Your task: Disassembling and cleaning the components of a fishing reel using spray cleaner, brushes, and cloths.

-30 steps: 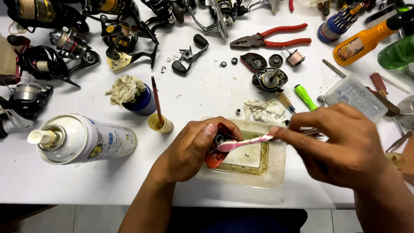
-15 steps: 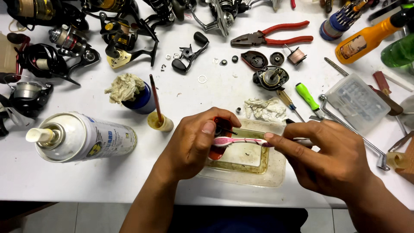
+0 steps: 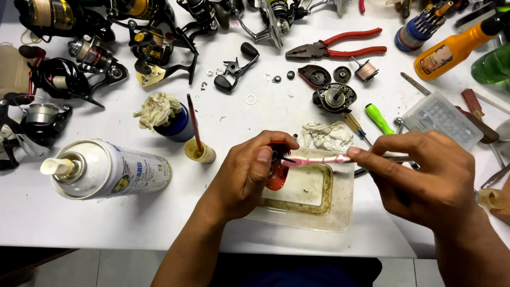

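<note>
Head view: my left hand [image 3: 244,178] pinches the red reel side plate [image 3: 276,171] over the plastic tray [image 3: 340,212] to catch drips, while my right hand [image 3: 430,178] grips the pink toothbrush [image 3: 319,161].

surface: white worktable [image 3: 106,223] — cluttered | floor: pale tiles [image 3: 95,271] | light: even — soft shadows

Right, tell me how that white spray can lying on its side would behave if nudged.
The white spray can lies on its round side on the table, so it would probably roll. Its smooth wall looks slippery. It seems rigid, unlikely to dent from a nudge.
</note>
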